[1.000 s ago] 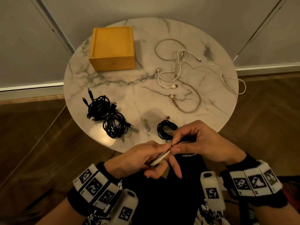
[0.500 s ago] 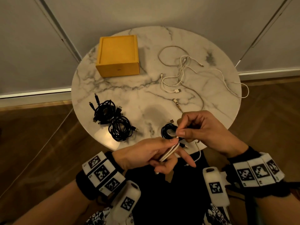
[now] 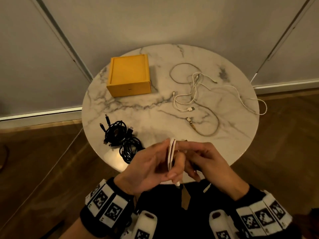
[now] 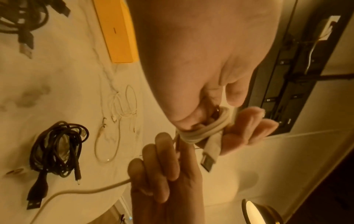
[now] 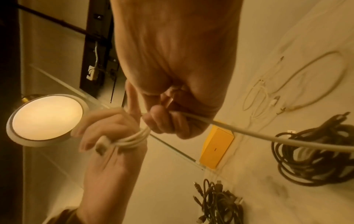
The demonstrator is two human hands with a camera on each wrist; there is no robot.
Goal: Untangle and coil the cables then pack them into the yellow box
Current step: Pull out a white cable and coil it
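My left hand (image 3: pixel 151 163) holds a white cable (image 3: pixel 171 152) wound in loops round its fingers, over the table's near edge. In the left wrist view the coil (image 4: pixel 203 130) wraps the fingers and its plug (image 4: pixel 208 153) hangs free. My right hand (image 3: pixel 205 159) sits right beside it and pinches the loose run of the same cable (image 5: pixel 249 133), which trails off towards the table. The yellow box (image 3: pixel 129 76) stands closed at the back left. Two black coils (image 3: pixel 115 133) (image 3: pixel 131 149) lie at the front left; a third black coil (image 5: pixel 306 159) is hidden behind my hands in the head view.
The round marble table (image 3: pixel 155 109) carries a tangle of thin white cables (image 3: pixel 195 94) and a beige cable (image 3: pixel 212 125) at the right, one white end hanging over the edge (image 3: pixel 262 107). Wooden floor surrounds the table; grey wall panels stand behind.
My left hand has turned so the white loops stand upright, and the right hand has come back in close against it with the loose cable. The head view has tilted up.
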